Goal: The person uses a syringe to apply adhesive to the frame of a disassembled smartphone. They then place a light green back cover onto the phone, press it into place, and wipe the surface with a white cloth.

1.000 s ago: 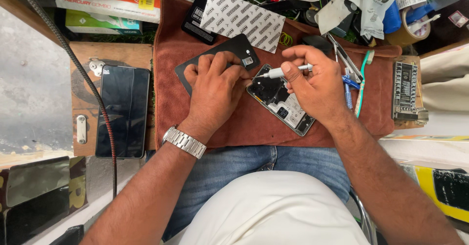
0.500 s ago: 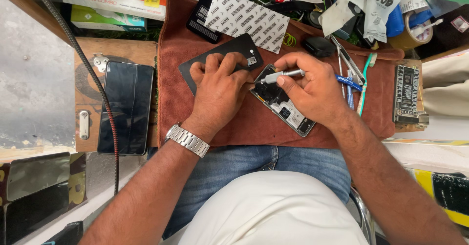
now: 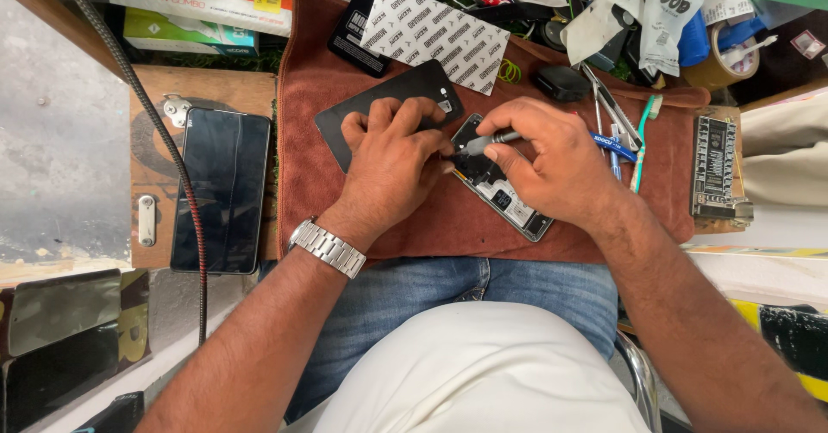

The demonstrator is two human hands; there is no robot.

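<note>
An opened phone [image 3: 504, 198] with its insides showing lies on a brown cloth [image 3: 431, 226]. My left hand [image 3: 392, 161] presses on the phone's upper left corner and rests partly on a black back cover [image 3: 405, 92]. My right hand [image 3: 552, 161] grips a slim silver screwdriver [image 3: 485, 142] whose tip points left into the phone's upper part, close to my left fingertips. A metal watch [image 3: 328, 247] sits on my left wrist.
A dark phone [image 3: 220, 190] lies face up on a wooden board at the left. Tweezers, a blue tool and a toothbrush [image 3: 642, 140] lie right of my hand. Packets, tape and boxes crowd the back. A black cable [image 3: 172, 157] runs down the left.
The screwdriver has swung from pointing right to pointing left into the phone. Both hands have drawn closer together over the phone's upper corner.
</note>
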